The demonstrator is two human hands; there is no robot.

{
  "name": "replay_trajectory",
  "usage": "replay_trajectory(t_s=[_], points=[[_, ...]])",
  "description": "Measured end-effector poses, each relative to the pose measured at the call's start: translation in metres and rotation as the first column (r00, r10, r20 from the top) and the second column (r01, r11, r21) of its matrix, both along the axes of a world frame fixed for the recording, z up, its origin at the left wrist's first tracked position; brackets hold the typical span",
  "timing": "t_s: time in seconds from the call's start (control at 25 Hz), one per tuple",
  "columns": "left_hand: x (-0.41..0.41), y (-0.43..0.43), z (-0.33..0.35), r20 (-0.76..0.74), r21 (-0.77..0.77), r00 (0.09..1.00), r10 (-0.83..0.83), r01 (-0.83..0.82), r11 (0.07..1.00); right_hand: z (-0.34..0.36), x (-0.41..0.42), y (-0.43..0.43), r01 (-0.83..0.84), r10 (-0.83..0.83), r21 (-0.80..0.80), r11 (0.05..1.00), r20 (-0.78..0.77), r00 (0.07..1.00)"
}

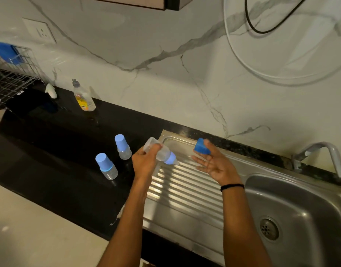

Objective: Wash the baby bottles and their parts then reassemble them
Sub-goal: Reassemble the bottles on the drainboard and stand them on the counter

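My left hand (144,160) grips a clear baby bottle (161,152) tilted sideways over the left edge of the steel drainboard (185,191), its blue collar and teat pointing right. My right hand (213,162) holds a blue bottle cap (201,146) between thumb and fingertips, palm up, a short way right of the teat. Two more capped baby bottles stand upright on the black counter: one (106,166) nearer, one (123,147) further back.
A dish soap bottle (83,96) and a small white object (50,90) stand by the marble wall. A wire rack (11,81) sits far left. The steel sink basin (292,218) with its drain lies at right under the tap (319,153).
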State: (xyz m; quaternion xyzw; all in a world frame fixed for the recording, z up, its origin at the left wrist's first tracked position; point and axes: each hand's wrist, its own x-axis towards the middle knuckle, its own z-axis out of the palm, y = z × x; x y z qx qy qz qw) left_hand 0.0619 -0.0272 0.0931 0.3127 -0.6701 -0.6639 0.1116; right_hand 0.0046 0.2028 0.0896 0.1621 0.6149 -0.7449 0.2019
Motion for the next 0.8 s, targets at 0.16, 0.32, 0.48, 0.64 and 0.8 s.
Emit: replay_trajectory(t_s=[0.16, 0.32, 0.48, 0.64, 0.8], points=[[0.004, 0.009, 0.003, -0.039, -0.14, 0.992, 0.12, -0.125, 0.982, 0.0, -0.003, -0.004, 0.184, -0.181, 0.023, 0.983, -0.08, 0.98], [0.001, 0.015, -0.004, -0.036, -0.158, 0.997, 0.062, -0.067, 0.985, -0.003, -0.001, -0.013, 0.238, -0.237, 0.025, 0.971, -0.029, 0.971], [-0.001, 0.017, -0.005, -0.041, 0.008, 0.996, 0.083, -0.082, 0.997, 0.0, 0.002, -0.017, 0.218, -0.213, 0.098, 0.971, -0.057, 0.975], [-0.002, 0.007, 0.006, 0.049, 0.507, 0.987, 0.152, -0.155, 0.848, 0.006, 0.005, -0.013, 0.033, -0.041, -0.113, 0.993, -0.066, 0.997], [0.002, 0.001, 0.008, 0.05, 0.767, 0.986, 0.16, -0.14, 0.626, 0.004, 0.007, -0.015, -0.118, 0.126, 0.048, 0.992, -0.238, 0.963]])
